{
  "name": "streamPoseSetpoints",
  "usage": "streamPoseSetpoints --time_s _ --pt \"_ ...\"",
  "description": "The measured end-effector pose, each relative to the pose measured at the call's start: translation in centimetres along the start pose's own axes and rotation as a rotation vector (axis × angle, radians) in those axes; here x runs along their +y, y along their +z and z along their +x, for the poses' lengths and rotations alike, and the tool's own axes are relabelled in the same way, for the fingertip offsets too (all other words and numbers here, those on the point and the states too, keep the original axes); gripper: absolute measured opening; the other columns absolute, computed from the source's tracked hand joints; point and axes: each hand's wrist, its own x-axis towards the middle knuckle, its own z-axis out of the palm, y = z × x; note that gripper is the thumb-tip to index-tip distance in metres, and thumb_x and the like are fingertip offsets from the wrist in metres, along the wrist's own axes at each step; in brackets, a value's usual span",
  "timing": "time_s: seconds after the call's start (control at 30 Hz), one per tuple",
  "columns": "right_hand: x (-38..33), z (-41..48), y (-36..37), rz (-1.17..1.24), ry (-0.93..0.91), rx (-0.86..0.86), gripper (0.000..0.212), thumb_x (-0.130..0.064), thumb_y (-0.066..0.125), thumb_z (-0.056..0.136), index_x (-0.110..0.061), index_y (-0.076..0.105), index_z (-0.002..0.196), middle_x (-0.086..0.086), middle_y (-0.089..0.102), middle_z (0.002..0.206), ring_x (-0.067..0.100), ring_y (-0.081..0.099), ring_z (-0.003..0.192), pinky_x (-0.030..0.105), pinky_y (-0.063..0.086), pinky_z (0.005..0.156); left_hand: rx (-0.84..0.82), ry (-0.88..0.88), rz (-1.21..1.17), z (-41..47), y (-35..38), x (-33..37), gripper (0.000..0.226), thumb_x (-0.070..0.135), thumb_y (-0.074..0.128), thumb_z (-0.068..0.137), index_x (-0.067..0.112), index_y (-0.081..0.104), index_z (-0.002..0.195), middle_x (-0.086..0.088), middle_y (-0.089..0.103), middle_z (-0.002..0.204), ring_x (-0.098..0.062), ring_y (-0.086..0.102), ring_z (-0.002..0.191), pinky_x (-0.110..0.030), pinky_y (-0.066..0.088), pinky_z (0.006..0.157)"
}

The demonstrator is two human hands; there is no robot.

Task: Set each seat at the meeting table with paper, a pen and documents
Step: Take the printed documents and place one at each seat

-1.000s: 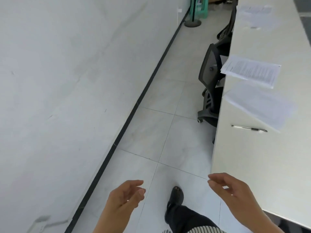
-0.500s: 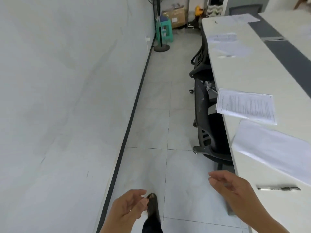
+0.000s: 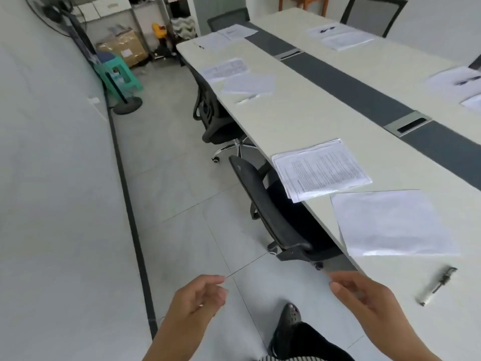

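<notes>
Beside the long meeting surface (image 3: 307, 118), a person walks with both hands empty: the left hand (image 3: 197, 299) loosely curled, the right hand (image 3: 364, 295) half open, fingers relaxed. At the nearest seat, a printed document (image 3: 321, 169) overhangs the surface's edge, a blank paper sheet (image 3: 390, 222) lies just beside it, and a pen (image 3: 437, 285) rests nearer the right hand. The sheets look light and floppy, best pinched at an overhanging corner; the pen, slim and likely slick, suits a mid-barrel pinch.
</notes>
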Motion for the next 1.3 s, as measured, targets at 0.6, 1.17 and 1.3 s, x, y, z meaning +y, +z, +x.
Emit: streamPoseSetpoints --time_s 0.6,1.17,1.3 --pt "-2.1 22.4 -1.8 0.151 0.236 0.265 0.010 -0.026 0.068 0.087 -0.022 0.070 0.096 -0.006 0.072 0.089 0.003 0.068 0.074 0.019 0.054 0.055 -0.401 0.084 0.274 27.5 3.9 13.2 0.032 0.048 0.064 0.076 0.033 0.067 0.104 0.015 0.074 0.096 -0.001 0.068 0.094 -0.027 0.051 0.087" --pt "2.4 36.9 3.9 1.056 1.028 0.767 0.033 -0.022 0.069 0.087 -0.001 0.063 0.112 0.015 0.068 0.104 0.026 0.066 0.091 0.036 0.057 0.075 -0.812 0.816 1.446 55.9 15.1 11.5 0.056 0.030 0.044 0.095 0.023 0.025 0.148 -0.015 0.005 0.161 -0.032 0.009 0.147 -0.042 0.030 0.112" --pt "2.1 40.3 2.6 1.072 1.051 0.772 0.037 -0.027 0.074 0.079 -0.005 0.064 0.107 0.010 0.069 0.086 0.025 0.066 0.073 0.032 0.055 0.067 -0.878 0.830 1.463 56.8 14.6 11.4 0.058 0.030 0.044 0.095 0.025 0.024 0.149 -0.013 0.001 0.161 -0.031 0.005 0.148 -0.041 0.028 0.114"
